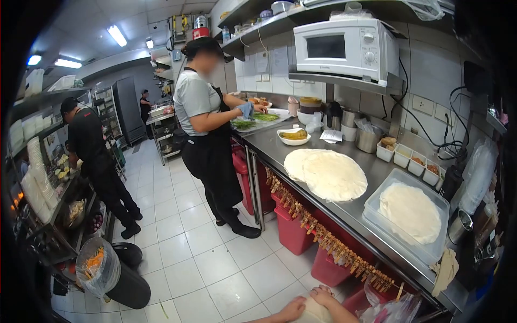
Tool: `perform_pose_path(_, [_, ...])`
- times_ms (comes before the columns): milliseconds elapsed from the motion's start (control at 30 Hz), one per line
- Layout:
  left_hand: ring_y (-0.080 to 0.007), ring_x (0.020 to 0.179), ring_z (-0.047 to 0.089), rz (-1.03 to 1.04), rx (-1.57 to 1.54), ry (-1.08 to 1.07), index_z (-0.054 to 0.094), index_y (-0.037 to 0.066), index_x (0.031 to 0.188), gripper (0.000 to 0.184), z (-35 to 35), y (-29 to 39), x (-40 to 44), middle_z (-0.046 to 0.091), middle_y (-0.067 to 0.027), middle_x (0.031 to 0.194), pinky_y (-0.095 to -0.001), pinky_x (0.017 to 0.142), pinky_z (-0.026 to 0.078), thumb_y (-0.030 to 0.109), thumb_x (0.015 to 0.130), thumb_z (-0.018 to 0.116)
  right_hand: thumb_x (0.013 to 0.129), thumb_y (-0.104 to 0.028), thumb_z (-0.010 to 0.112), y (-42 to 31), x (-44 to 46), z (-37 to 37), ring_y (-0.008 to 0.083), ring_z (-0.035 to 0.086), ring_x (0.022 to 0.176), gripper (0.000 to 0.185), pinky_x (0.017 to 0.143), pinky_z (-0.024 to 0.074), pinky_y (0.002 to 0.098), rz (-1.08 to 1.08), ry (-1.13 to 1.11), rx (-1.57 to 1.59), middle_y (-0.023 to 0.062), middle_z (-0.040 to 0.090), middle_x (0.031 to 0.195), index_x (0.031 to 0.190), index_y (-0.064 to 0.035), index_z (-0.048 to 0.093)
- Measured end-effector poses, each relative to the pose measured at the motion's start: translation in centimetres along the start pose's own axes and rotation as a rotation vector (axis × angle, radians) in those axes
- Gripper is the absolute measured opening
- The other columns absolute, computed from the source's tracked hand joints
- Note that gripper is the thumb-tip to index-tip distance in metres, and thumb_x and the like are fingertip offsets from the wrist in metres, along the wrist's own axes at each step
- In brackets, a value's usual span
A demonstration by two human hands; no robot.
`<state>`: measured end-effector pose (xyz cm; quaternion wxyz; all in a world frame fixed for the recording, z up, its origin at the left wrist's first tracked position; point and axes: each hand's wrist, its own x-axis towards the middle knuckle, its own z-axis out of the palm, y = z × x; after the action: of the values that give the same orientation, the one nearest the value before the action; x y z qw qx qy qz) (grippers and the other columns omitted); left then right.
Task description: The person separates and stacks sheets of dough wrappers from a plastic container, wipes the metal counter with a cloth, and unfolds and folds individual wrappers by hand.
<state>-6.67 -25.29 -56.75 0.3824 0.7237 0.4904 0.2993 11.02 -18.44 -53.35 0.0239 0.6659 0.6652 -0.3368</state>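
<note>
At the bottom edge, my left hand and my right hand are closed at the upper edge of a pale piece that looks like dough. Its lower part is cut off by the frame. Large thin dough sheets lie overlapping on the steel counter. Nearer to me, another dough sheet rests in a clear plastic tub. A cream-coloured cloth or dough piece hangs over the counter's front edge by the tub.
A co-worker handles green vegetables farther along the counter. Wooden clothes pegs line its front rail above red bins. A microwave sits on a shelf. Another person works at left, near a lined waste bin.
</note>
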Motion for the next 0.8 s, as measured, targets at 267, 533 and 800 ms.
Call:
perform_pose_path(267, [-0.033, 0.107, 0.059, -0.861, -0.367, -0.207, 0.059, -0.006, 0.114, 0.079, -3.3, -0.6, -0.6, 0.063, -0.0235, 0.11, -0.0382, 0.094, 0.044, 0.064, 0.078, 0.057, 0.077, -0.057, 0.059, 0.3, 0.1, -0.9, 0.0341, 0.024, 0.136, 0.063, 0.104, 0.0262, 0.0568, -0.079, -0.098, -0.067, 0.0078, 0.031, 0.147, 0.13, -0.0246, 0.053])
perform_pose_path(533, [-0.0245, 0.109, 0.056, -0.351, -0.349, -0.249, 0.051, 0.002, 0.124, 0.071, -6.6, 3.2, 1.2, 0.06, -0.0144, 0.115, -0.0342, 0.094, 0.044, 0.045, 0.073, 0.076, 0.061, -0.059, 0.076, -0.5, 1.4, -2.6, 0.0307, 0.053, 0.114, 0.084, 0.096, 0.0404, 0.0428, -0.251, -0.106, 0.117, 0.0157, 0.057, 0.123, 0.127, -0.0112, 0.055])
perform_pose_path(800, [-0.0261, 0.125, 0.043, -0.004, -0.227, -0.406, 0.029, 0.005, 0.142, 0.095, -8.3, 2.0, 3.1, 0.046, -0.0161, 0.135, -0.0358, 0.106, 0.035, 0.033, 0.068, 0.082, 0.074, -0.021, 0.078, -2.1, -6.3, -12.5, 0.0151, 0.061, 0.075, 0.024, 0.069, 0.0497, 0.0318, -0.522, 0.19, 0.3, 0.0076, 0.067, 0.079, 0.084, -0.0019, 0.066])
